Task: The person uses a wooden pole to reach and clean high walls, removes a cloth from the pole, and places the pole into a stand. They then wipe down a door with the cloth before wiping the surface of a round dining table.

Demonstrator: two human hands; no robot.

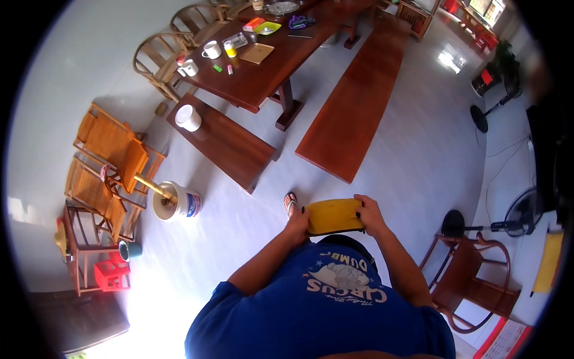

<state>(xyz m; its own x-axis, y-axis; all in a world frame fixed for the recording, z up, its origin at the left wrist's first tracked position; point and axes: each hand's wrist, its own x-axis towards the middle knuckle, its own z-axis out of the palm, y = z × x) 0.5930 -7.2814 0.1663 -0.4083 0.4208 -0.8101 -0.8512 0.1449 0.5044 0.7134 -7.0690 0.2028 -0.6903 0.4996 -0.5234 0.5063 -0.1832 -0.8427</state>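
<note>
A flat yellow cloth (335,216), folded and with a dark lower edge, is stretched between my two hands in front of my blue shirt. My left hand (298,224) grips its left end, fingers closed on it. Its right end is pinched by my right hand (371,216), the thumb near the top corner. Below the cloth, a dark rounded thing lies partly hidden at my waist. One sandalled foot (290,204) shows just beyond my left hand.
Ahead stand a short bench (230,146) with a white tub (188,118), a long bench (359,102) and a cluttered wooden table (269,72). A bucket (169,206) with a stick and folding chairs (110,149) are left. A wooden armchair (466,272) and fans (521,212) are right.
</note>
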